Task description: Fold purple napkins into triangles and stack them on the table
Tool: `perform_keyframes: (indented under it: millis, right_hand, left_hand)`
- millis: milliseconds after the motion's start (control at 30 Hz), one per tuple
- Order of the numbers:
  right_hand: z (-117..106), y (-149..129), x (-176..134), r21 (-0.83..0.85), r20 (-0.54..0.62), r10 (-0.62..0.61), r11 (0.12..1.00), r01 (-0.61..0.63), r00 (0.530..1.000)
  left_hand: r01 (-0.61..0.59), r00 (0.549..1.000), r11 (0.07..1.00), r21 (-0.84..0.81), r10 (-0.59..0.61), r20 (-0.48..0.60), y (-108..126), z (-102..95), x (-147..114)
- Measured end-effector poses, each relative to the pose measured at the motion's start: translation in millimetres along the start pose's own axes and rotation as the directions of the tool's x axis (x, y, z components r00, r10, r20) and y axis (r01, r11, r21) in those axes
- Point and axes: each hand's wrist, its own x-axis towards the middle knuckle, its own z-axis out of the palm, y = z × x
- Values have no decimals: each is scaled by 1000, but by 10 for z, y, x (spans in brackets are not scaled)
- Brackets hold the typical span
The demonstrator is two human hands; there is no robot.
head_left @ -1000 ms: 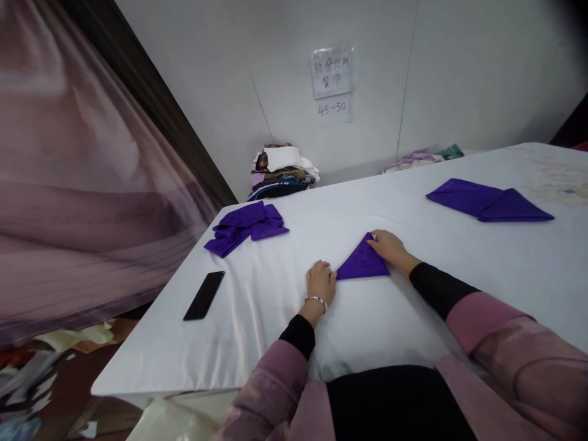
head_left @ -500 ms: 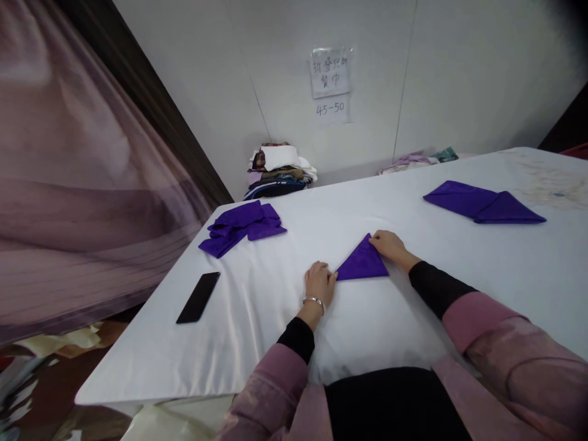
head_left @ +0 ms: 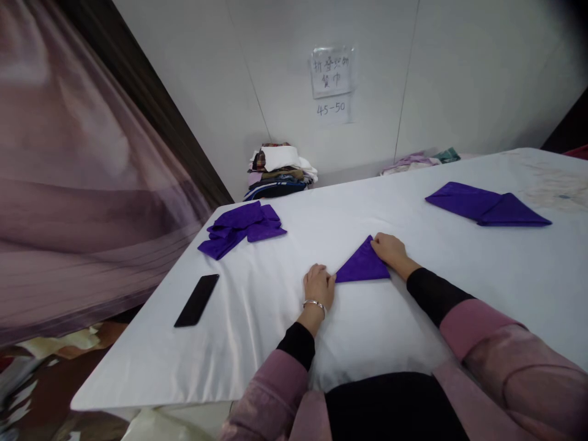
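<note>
A purple napkin (head_left: 362,264), folded into a triangle, lies flat on the white-draped surface (head_left: 275,343) in front of the person, its apex just past twelve o'clock and its two base corners at eight and four; the right hand (head_left: 389,250), at two o'clock from its middle, pinches the apex between thumb and fingers; the left hand (head_left: 319,286), at eight o'clock, rests on the drape with fingers slightly bent and its thumb at the near-left corner, though I cannot tell whether that corner is gripped or only touched; a silver bracelet (head_left: 315,303) circles the left wrist. Measured from the same napkin, a loose heap of purple cloth (head_left: 245,223) lies between nine and ten o'clock; a black smartphone-like slab (head_left: 196,301) lies between eight and nine, near the surface's edge; more folded purple cloth (head_left: 487,205), in two pointed sections, lies well apart at two; a stack of folded clothes (head_left: 280,174) rises between ten and eleven, beyond the far edge; lilac and green fabric (head_left: 416,161) shows at one; a handwritten sign (head_left: 331,72) hangs on the wall near twelve.
</note>
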Motion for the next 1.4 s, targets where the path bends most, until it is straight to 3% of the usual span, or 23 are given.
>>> perform_keyframes:
  millis: [567,800,867,933,1000,1067,1167,1267,1400]
  right_hand:
    - [-60,58,109,18,93,-37,999,36,995]
    - [-146,113,299,93,266,-107,992,85,958]
    - [-146,132,350,130,321,-115,989,76,940]
    - [-141,145,378,159,348,-120,985,68,930]
    - [-144,145,383,175,361,-126,982,66,924]
    - [-164,132,375,178,374,-130,982,67,918]
    - [-224,101,361,161,392,-127,985,68,911]
    - [-282,82,341,135,362,-119,988,74,924]
    - [-254,54,162,114,147,-122,988,106,982]
  left_hand:
    - [15,1000,987,159,-14,-4,58,-47,-20]
    - [120,993,988,100,-120,-10,91,-115,93]
    - [44,999,994,95,-43,-20,238,-105,177]
    - [-109,994,989,98,108,11,433,-49,265]
    - [-274,960,956,107,265,91,610,53,341]
    - [-366,920,921,131,338,198,716,177,394]
    - [-356,896,917,181,280,344,728,335,423]
    - [-342,890,912,226,237,390,671,403,414]
    - [-354,884,897,264,229,406,636,419,408]
